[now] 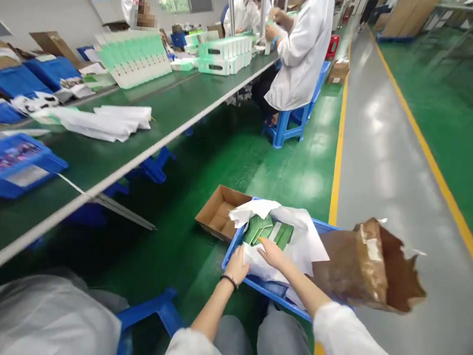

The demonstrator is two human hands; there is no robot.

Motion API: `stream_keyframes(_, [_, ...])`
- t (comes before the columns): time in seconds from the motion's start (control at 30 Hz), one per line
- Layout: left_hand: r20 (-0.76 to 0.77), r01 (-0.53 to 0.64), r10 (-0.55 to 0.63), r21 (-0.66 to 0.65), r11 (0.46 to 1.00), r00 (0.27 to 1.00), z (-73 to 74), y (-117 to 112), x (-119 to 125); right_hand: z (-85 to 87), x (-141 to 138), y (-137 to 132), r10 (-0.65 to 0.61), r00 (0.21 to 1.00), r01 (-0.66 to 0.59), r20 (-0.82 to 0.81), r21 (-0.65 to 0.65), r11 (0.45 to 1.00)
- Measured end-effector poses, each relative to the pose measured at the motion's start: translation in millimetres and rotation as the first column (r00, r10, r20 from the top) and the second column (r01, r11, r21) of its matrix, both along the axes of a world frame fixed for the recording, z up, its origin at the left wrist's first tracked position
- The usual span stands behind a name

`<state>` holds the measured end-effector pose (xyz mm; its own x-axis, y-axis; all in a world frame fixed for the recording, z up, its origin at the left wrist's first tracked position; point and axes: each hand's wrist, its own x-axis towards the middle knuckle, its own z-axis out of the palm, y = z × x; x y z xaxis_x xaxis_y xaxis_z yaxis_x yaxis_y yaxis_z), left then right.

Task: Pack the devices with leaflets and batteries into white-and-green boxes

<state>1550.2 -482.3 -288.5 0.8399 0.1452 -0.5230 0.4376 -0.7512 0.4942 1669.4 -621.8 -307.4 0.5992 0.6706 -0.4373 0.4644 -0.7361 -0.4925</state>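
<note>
A blue plastic bin (280, 292) stands on the green floor in front of my knees. It is lined with white paper (305, 244) and holds a stack of green flat cartons (267, 231). My left hand (237, 266), with a dark band on the wrist, rests at the bin's near left edge on the white paper, fingers curled down. My right hand (270, 252) reaches into the bin and touches the green cartons and the paper beside them; its fingers are partly bent.
Torn brown wrapping paper (373, 272) lies over the bin's right side. An open cardboard box (219, 212) sits behind the bin. A long green workbench (110, 150) carries white sheets, blue trays and rows of green-white boxes. A person in white sits on a blue stool (291, 124).
</note>
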Motion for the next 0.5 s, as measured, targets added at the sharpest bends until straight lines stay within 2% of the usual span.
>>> stream_keyframes(0.07, [0.015,0.051,-0.051,0.006,0.999,0.999,-59.8,3.2,23.1,-59.1,11.1,20.9,0.055,0.998,-0.057,-0.043,-0.037,0.998])
stream_keyframes(0.1, [0.0,0.099,-0.099,-0.01,0.995,0.995,-83.6,1.4,26.3,-83.2,9.9,23.5,0.092,0.992,-0.097,-0.086,-0.067,0.993])
stream_keyframes(0.13, [-0.024,0.157,-0.157,-0.036,0.987,0.987,-103.3,-2.6,24.8,-103.6,5.1,21.4,0.131,0.981,-0.146,-0.142,-0.101,0.984])
stream_keyframes(0.2, [-0.075,0.279,-0.288,-0.104,0.955,0.955,-131.1,-14.7,13.0,-133.0,-10.7,6.6,0.201,0.944,-0.248,-0.263,-0.157,0.956])
stream_keyframes(0.27, [-0.106,0.369,-0.388,-0.16,0.915,0.916,-146.1,-28.2,0.3,-148.5,-26.9,-14.5,0.243,0.899,-0.327,-0.364,-0.188,0.926])
stream_keyframes(0.37, [-0.12,0.414,-0.444,-0.21,0.886,0.888,-155.7,-40.1,-1.0,-153.2,-36.5,-42.0,0.253,0.857,-0.374,-0.45,-0.204,0.905])
stream_keyframes(0.43, [-0.125,0.391,-0.424,-0.223,0.893,0.897,-160.3,-37.5,11.1,-150.8,-33.1,-53.7,0.24,0.85,-0.37,-0.47,-0.206,0.906])
stream_keyframes(0.5, [-0.13,0.327,-0.354,-0.189,0.926,0.926,-166.4,-26.6,27.7,-148.2,-26.6,-60.5,0.215,0.865,-0.337,-0.454,-0.207,0.919])
